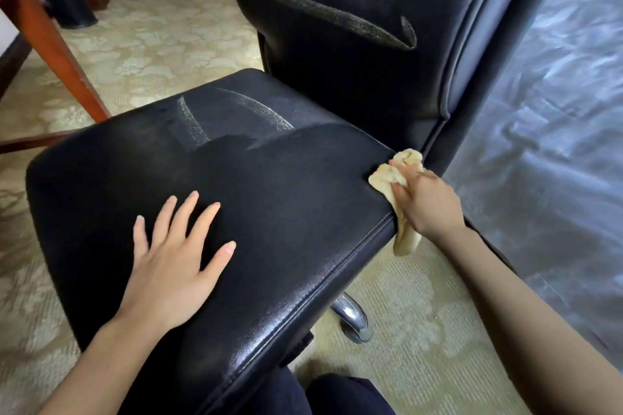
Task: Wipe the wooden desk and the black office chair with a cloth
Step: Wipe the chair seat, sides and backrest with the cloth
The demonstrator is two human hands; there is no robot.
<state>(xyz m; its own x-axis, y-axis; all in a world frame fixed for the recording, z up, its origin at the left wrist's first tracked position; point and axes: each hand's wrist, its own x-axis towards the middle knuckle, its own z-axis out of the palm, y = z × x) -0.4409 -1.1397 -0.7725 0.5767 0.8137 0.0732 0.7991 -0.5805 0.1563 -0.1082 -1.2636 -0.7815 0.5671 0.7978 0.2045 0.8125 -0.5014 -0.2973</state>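
**Black leather seat, cloth at its right edge**

Black leather fills most of the view: the seat of the black office chair (269, 195) lies under both hands. The left hand (172, 256) rests flat on the seat near its front, palm down, fingers straight and spread, holding nothing. Beyond its fingertips, pale dusty streaks (236, 114) cross the leather. The right hand (428, 202) grips a yellowish cloth (397, 172), with its fingers curled round it. It presses the cloth against the seat's right edge, close to the backrest (337, 44). One end of the cloth bunches ahead of the fingers, and the other hangs below the wrist. Under this hand a chrome base arm (354, 317) shows above the patterned carpet (151, 37). Far beyond the left hand, to its left, a slanting leg of the wooden desk (50, 37) stands near a dark waste bin (67, 0).
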